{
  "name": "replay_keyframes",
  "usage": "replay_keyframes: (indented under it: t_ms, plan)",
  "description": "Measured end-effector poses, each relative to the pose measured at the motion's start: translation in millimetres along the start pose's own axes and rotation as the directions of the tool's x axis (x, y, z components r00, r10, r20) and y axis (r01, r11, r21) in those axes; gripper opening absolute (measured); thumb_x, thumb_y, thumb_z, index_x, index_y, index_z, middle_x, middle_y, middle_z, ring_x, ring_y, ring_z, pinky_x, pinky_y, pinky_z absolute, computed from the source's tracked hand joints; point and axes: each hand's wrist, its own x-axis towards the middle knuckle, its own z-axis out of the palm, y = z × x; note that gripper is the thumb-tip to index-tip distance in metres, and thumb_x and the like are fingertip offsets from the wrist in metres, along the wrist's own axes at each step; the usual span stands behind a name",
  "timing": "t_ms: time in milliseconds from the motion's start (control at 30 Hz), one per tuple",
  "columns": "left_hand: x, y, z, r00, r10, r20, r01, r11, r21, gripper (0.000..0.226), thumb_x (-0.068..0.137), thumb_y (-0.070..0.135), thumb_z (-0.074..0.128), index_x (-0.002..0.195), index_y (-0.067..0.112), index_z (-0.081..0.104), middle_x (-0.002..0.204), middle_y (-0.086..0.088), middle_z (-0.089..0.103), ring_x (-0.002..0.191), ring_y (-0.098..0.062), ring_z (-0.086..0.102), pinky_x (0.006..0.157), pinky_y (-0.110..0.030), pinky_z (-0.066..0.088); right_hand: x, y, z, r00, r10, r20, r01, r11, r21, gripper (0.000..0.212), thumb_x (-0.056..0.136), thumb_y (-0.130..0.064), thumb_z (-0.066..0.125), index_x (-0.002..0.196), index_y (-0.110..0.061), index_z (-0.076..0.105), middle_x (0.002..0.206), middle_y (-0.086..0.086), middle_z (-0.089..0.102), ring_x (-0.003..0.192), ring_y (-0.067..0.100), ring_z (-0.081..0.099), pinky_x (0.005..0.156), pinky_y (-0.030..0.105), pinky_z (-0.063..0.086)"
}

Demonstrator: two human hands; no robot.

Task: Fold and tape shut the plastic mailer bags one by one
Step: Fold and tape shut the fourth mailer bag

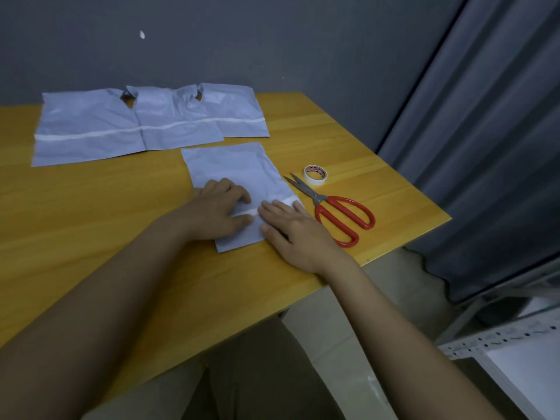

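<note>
I note both hands flat, fingers extended: left hand (pixel 222 207) and right hand (pixel 291 230) press the taped mailer bag (pixel 233 168) onto the worktop (pixel 91 207), gripping nothing.

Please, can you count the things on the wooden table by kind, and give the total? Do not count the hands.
Grey plastic mailer bags: 4, three in a row at the back and one under the hands
Red-handled metal scissors: 1
White roll of tape: 1
Total: 6
</note>
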Motion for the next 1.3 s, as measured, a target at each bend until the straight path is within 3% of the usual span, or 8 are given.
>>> replay_keyframes:
  t_ms: [200, 300, 400, 733, 1000, 1133, 1200, 1300]
  plan:
    - [6, 1, 14, 0.991, 0.116, -0.073, -0.11, 0.991, 0.082, 0.076, 0.068, 0.068, 0.012, 0.124, 0.026, 0.041, 0.134, 0.002, 0.035, 0.121, -0.017, 0.029, 0.09, -0.031, 0.019, -3, 8, -3, 1.0, 0.016, -0.013, -0.015, 0.999, 0.035, 0.045, 0.103, -0.035, 0.033, 0.146, -0.021, 0.037, 0.155, -0.007, 0.027, 0.145, 0.006, 0.016, 0.12, 0.033, 0.0]
    - [7, 1, 22, 0.99, 0.131, -0.049, -0.121, 0.979, 0.167, 0.094, 0.069, 0.064, -0.003, 0.149, 0.021, 0.021, 0.158, 0.004, 0.01, 0.143, -0.01, 0.006, 0.112, -0.034, 0.003, -3, 7, -3, 0.999, 0.041, -0.011, -0.041, 0.999, 0.026, 0.044, 0.104, -0.035, 0.031, 0.145, -0.024, 0.038, 0.155, -0.009, 0.028, 0.144, 0.004, 0.017, 0.12, 0.037, -0.003]
    - [9, 3, 23, 0.995, 0.095, 0.042, -0.102, 0.971, 0.217, 0.098, 0.064, 0.064, -0.014, 0.152, 0.023, -0.003, 0.158, 0.005, -0.014, 0.144, -0.007, -0.013, 0.116, -0.034, -0.009, -1, 7, -7, 0.996, 0.084, 0.003, -0.083, 0.993, -0.087, 0.045, 0.104, -0.038, 0.024, 0.147, -0.027, 0.034, 0.155, -0.011, 0.026, 0.144, 0.002, 0.017, 0.118, 0.041, -0.011]
    - [10, 5, 24, 0.997, 0.065, 0.042, -0.073, 0.972, 0.225, 0.099, 0.063, 0.064, -0.015, 0.152, 0.022, -0.004, 0.159, 0.002, -0.012, 0.145, -0.01, -0.009, 0.117, -0.036, -0.004, 6, 8, -14, 0.952, 0.306, 0.001, -0.293, 0.912, -0.285, 0.05, 0.104, -0.038, 0.014, 0.151, -0.022, 0.019, 0.159, -0.009, 0.018, 0.146, 0.009, 0.01, 0.114, 0.043, -0.017]
    - [11, 8, 20, 0.993, 0.04, 0.111, -0.066, 0.969, 0.24, 0.063, 0.099, 0.049, 0.012, 0.151, 0.02, -0.011, 0.158, 0.001, -0.017, 0.145, -0.012, -0.013, 0.117, -0.039, -0.005, 10, 13, -26, 0.914, 0.403, 0.057, -0.361, 0.867, -0.342, 0.053, 0.103, -0.04, 0.008, 0.153, -0.022, 0.013, 0.16, -0.009, 0.011, 0.146, 0.015, -0.014, 0.113, 0.049, -0.021]
    - [10, 7, 21, 0.995, 0.041, 0.095, -0.063, 0.969, 0.239, 0.063, 0.1, 0.046, 0.015, 0.151, 0.021, -0.012, 0.158, 0.001, -0.016, 0.145, -0.012, -0.012, 0.117, -0.04, -0.006, 3, 9, -23, 0.969, 0.224, -0.106, -0.246, 0.92, -0.304, 0.052, 0.104, -0.035, 0.019, 0.152, -0.017, 0.017, 0.16, -0.003, 0.013, 0.147, 0.012, -0.004, 0.117, 0.042, -0.015]
    - [9, 7, 23, 0.996, 0.045, 0.083, -0.064, 0.967, 0.247, 0.065, 0.098, 0.05, 0.011, 0.151, 0.02, -0.012, 0.159, 0.001, -0.014, 0.145, -0.011, -0.011, 0.118, -0.04, -0.005, 2, 2, -19, 0.995, 0.087, -0.051, -0.096, 0.971, -0.217, 0.049, 0.104, -0.029, 0.026, 0.151, -0.017, 0.023, 0.159, -0.003, 0.018, 0.147, 0.011, 0.005, 0.119, 0.035, -0.008]
    - [8, 8, 23, 0.996, 0.043, 0.077, -0.061, 0.964, 0.258, 0.076, 0.087, 0.056, 0.003, 0.151, 0.018, -0.011, 0.159, 0.0, -0.014, 0.145, -0.011, -0.01, 0.118, -0.039, -0.005, 3, -2, -15, 0.994, 0.078, 0.082, -0.069, 0.992, -0.108, 0.048, 0.103, -0.025, 0.026, 0.151, -0.021, 0.025, 0.158, -0.007, 0.02, 0.145, 0.005, 0.012, 0.119, 0.036, -0.003]
